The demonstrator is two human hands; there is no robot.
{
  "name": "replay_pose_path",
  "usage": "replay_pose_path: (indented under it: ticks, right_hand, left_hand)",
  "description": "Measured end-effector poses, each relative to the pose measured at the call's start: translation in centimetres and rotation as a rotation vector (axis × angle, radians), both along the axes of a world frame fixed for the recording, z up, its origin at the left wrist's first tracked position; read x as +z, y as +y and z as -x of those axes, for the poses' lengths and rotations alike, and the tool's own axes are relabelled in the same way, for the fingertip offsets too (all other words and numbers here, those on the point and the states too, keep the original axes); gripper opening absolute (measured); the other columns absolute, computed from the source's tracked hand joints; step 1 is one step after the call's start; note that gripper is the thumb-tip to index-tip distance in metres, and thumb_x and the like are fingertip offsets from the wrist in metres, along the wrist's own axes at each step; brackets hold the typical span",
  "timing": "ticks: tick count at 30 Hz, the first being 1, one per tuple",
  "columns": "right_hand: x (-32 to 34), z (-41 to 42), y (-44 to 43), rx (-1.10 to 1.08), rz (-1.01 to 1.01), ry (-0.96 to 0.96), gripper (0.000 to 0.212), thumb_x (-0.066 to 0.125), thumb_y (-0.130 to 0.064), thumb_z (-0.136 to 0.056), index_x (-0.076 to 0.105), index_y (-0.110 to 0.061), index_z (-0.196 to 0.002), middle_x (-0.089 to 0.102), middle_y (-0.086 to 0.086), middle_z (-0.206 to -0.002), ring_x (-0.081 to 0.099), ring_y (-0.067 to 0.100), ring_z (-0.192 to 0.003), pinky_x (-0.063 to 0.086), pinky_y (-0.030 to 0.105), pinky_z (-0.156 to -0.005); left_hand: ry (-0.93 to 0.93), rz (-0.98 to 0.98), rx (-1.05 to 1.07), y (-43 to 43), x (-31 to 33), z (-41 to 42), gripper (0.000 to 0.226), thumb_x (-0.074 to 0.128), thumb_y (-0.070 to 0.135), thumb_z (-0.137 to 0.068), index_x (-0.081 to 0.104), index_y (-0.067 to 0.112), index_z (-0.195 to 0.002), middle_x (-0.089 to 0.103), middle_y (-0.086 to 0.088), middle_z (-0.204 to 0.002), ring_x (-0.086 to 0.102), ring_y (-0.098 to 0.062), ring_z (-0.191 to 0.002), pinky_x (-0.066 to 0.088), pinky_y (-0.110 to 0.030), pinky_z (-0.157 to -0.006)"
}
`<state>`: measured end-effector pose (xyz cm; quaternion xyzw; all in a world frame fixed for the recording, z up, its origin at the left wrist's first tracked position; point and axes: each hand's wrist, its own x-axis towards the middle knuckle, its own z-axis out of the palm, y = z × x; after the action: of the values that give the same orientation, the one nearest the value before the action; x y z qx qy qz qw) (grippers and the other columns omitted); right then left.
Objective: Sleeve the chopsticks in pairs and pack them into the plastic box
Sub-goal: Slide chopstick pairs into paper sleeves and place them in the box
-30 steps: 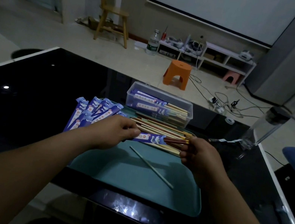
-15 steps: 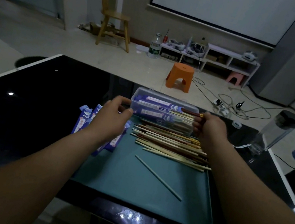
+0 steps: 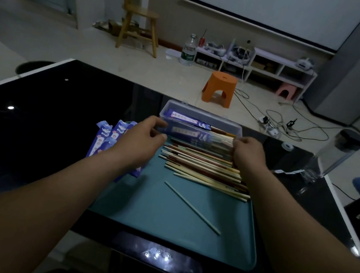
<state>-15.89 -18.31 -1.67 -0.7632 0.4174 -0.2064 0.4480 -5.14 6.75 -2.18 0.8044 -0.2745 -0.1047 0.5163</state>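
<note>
Two hands (image 3: 143, 138) at box (image 3: 202, 115), grips unclear

Dim room, glare spots on the glossy black table (image 3: 30, 134), wide-angle bending at edges.

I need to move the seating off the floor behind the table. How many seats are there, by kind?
wooden chair: 1
orange stool: 1
pink stool: 1
Total: 3
</note>
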Motion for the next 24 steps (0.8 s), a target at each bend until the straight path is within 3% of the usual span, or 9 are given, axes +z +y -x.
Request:
replay_pose_path:
  ticks: [2, 6, 11, 14, 19, 24]
  right_hand:
    - [-0.3, 2.2, 1.7, 0.133, 0.081, 0.064, 0.014, 0.055, -0.017, -0.103, 0.067, -0.011, -0.099, 0.069, 0.013, -0.090, 0.065, 0.024, -0.074, 0.052, 0.036, -0.062]
    - [-1.1, 5.7, 4.1, 0.324, 0.387, 0.349, 0.011, 0.059, -0.019, -0.096, 0.069, -0.021, -0.093, 0.074, 0.006, -0.100, 0.067, 0.029, -0.094, 0.053, 0.036, -0.082]
    - [-2.5, 8.7, 6.2, 0.424, 0.633, 0.564, 0.033, 0.052, -0.022, -0.100, 0.060, -0.022, -0.132, 0.059, 0.006, -0.134, 0.055, 0.032, -0.125, 0.049, 0.043, -0.098]
    - [-2.8, 8.4, 6.3, 0.468, 0.654, 0.637, 0.045, 0.048, -0.021, -0.101, 0.049, -0.024, -0.146, 0.050, 0.005, -0.147, 0.046, 0.032, -0.135, 0.045, 0.047, -0.105]
    - [-3.4, 8.0, 6.0, 0.506, 0.690, 0.728, 0.034, 0.051, -0.022, -0.099, 0.056, -0.025, -0.132, 0.051, 0.004, -0.139, 0.051, 0.031, -0.128, 0.045, 0.049, -0.101]
    - [-3.9, 7.7, 6.4, 0.478, 0.755, 0.713, 0.024, 0.051, -0.022, -0.100, 0.058, -0.025, -0.123, 0.053, 0.004, -0.127, 0.055, 0.031, -0.120, 0.044, 0.048, -0.096]
  left_hand:
    - [-0.012, -0.049, -0.038, -0.1, -0.1, 0.7, 0.023, 0.057, 0.025, -0.101, 0.060, 0.026, -0.124, 0.069, -0.004, -0.099, 0.061, -0.017, -0.071, 0.047, -0.027, -0.063]
    - [-0.146, -0.237, -0.138, -0.3, -0.7, 1.9, 0.019, 0.059, 0.025, -0.100, 0.065, 0.027, -0.118, 0.070, 0.001, -0.108, 0.065, -0.018, -0.097, 0.048, -0.029, -0.082]
    - [-0.366, -0.493, -0.298, -0.7, -1.8, 3.0, 0.035, 0.060, 0.026, -0.097, 0.062, 0.026, -0.132, 0.061, 0.001, -0.135, 0.056, -0.021, -0.125, 0.043, -0.028, -0.100]
    - [-0.467, -0.589, -0.359, -1.2, -3.2, 3.0, 0.039, 0.060, 0.036, -0.097, 0.058, 0.031, -0.136, 0.057, 0.002, -0.140, 0.053, -0.022, -0.130, 0.044, -0.035, -0.106]
    - [-0.563, -0.722, -0.446, -1.0, -4.6, 3.4, 0.044, 0.056, 0.041, -0.095, 0.052, 0.036, -0.138, 0.051, 0.005, -0.139, 0.049, -0.023, -0.130, 0.045, -0.040, -0.103]
    - [-0.606, -0.715, -0.417, -0.9, -4.8, 3.5, 0.028, 0.055, 0.040, -0.095, 0.059, 0.033, -0.122, 0.054, 0.003, -0.125, 0.051, -0.023, -0.120, 0.047, -0.041, -0.098]
